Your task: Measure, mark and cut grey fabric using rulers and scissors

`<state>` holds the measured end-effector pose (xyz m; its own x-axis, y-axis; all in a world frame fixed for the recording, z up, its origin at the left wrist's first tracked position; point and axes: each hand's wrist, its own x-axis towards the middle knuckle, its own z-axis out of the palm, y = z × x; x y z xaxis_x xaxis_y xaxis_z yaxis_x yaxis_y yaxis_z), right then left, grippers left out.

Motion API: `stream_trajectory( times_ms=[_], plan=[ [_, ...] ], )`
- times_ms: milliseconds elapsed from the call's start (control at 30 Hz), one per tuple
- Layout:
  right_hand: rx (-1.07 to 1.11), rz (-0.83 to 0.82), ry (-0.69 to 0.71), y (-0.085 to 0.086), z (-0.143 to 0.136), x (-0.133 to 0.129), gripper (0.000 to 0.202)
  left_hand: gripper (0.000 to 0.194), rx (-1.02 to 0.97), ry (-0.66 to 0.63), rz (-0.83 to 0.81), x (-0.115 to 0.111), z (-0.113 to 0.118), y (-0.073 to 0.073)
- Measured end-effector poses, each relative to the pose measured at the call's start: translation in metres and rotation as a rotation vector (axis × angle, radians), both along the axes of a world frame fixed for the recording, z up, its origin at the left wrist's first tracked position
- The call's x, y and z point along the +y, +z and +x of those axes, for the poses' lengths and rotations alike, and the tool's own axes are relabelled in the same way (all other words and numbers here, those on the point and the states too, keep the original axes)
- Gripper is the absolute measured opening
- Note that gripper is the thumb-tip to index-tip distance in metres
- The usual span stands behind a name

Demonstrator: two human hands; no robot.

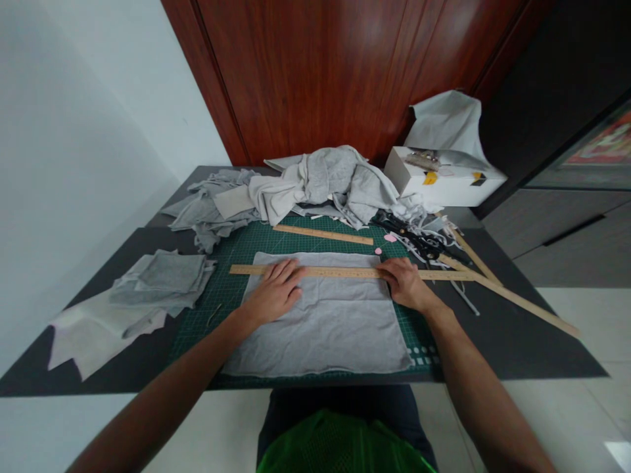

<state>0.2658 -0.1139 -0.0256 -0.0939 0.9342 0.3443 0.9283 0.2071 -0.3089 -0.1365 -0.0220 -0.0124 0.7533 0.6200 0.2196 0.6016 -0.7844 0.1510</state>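
A piece of light grey cloth (325,335) lies spread on the green cutting mat (231,246). Across its upper part runs a long wooden ruler (340,272), reaching past the cloth on both sides. My left hand (276,292) rests flat on cloth and ruler, fingertips over the ruler and thumb apart. At the cloth's upper right edge, my right hand (407,284) has its fingers bent over the ruler, gripping it; whether cloth is pinched there too is hidden. A shorter wooden ruler (323,234) lies on the mat beyond the cloth.
Folded grey cloths (160,282) lie at the left. Crumpled grey fabric (325,177) is heaped along the back. Black scissors (428,246), pink pieces (390,237) and a wooden strip (527,302) lie right. Behind them stands a white box (453,187).
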Motion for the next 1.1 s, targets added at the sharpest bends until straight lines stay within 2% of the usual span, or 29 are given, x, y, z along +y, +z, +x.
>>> stream_trajectory(
  times_ms=[200,467,733,800,933,1000,1100],
  plan=[
    [-0.032,0.065,-0.133,-0.006,0.001,0.003,0.036,0.05,0.008,0.005,-0.001,0.0,0.0,0.0],
    [-0.042,0.089,-0.076,-0.001,-0.021,0.0,0.033,0.047,0.039,-0.024,-0.001,0.001,0.0,-0.001],
    [0.005,0.025,-0.071,0.012,-0.016,-0.001,0.032,0.044,0.012,-0.048,-0.013,0.003,-0.001,0.0],
    [0.024,0.05,-0.225,0.017,-0.007,-0.001,0.033,0.044,0.025,-0.052,0.002,0.002,-0.001,0.0],
    [-0.083,0.023,-0.72,0.027,0.023,-0.003,0.036,0.043,0.021,-0.07,0.031,0.003,0.0,0.0],
    [-0.141,-0.08,-0.859,0.03,0.032,-0.003,0.041,0.043,0.005,-0.081,0.04,0.003,0.0,0.0],
    [-0.144,-0.218,-0.974,0.028,0.033,0.003,0.057,0.043,-0.011,-0.09,0.051,0.004,0.0,-0.002]
  ],
)
